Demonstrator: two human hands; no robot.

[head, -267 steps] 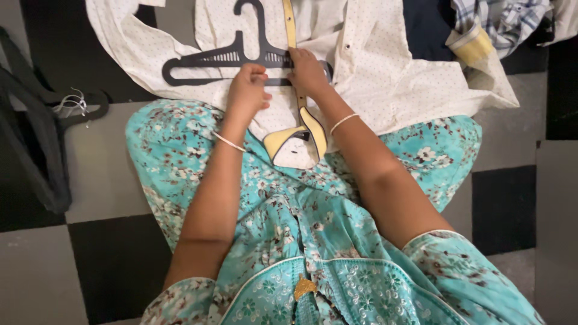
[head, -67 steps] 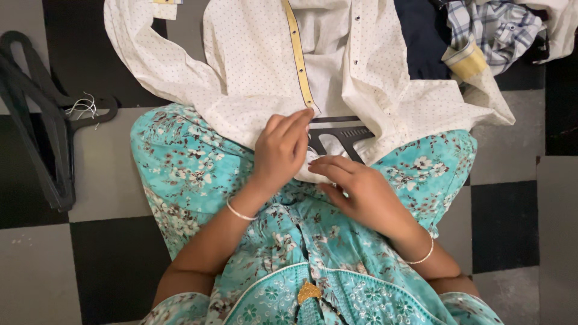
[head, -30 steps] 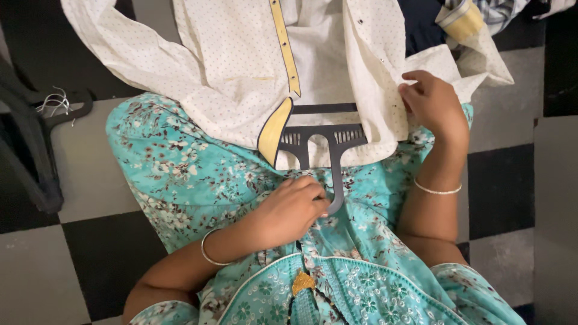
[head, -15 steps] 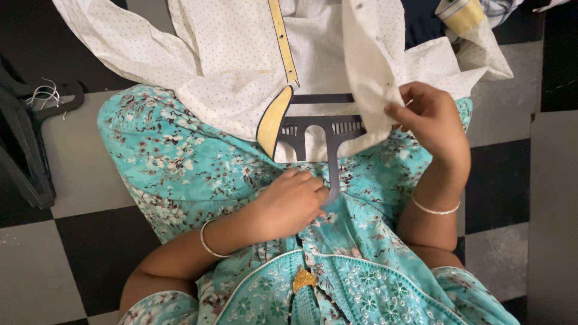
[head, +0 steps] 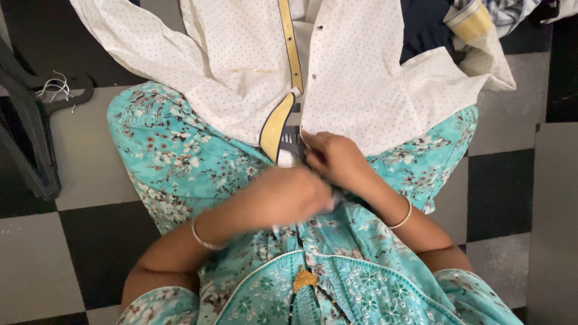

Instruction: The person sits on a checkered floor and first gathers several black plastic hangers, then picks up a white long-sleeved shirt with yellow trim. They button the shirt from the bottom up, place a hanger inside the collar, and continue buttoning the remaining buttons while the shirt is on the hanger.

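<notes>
A white dotted shirt (head: 361,78) with a yellow placket (head: 292,42) lies spread over my lap, which is covered in turquoise floral cloth (head: 174,150). A dark plastic hanger (head: 290,139) sits inside the shirt; only a bit shows at the neck, beside the yellow collar lining (head: 274,126). My right hand (head: 334,159) pinches the right front panel's edge at the collar. My left hand (head: 289,195) is blurred by motion, just below it, with fingers curled over where the hanger's hook lies. The hook itself is hidden.
A heap of black hangers (head: 27,126) with a white string tag (head: 54,90) lies on the checkered floor (head: 36,265) at the left. At the top right are a plaid garment (head: 512,7), a yellow cuff (head: 472,23) and dark cloth (head: 421,30).
My right hand has pulled the right front panel across, covering most of the hanger, and now sits at the collar. My left hand has stayed on the hook and shifted slightly.
</notes>
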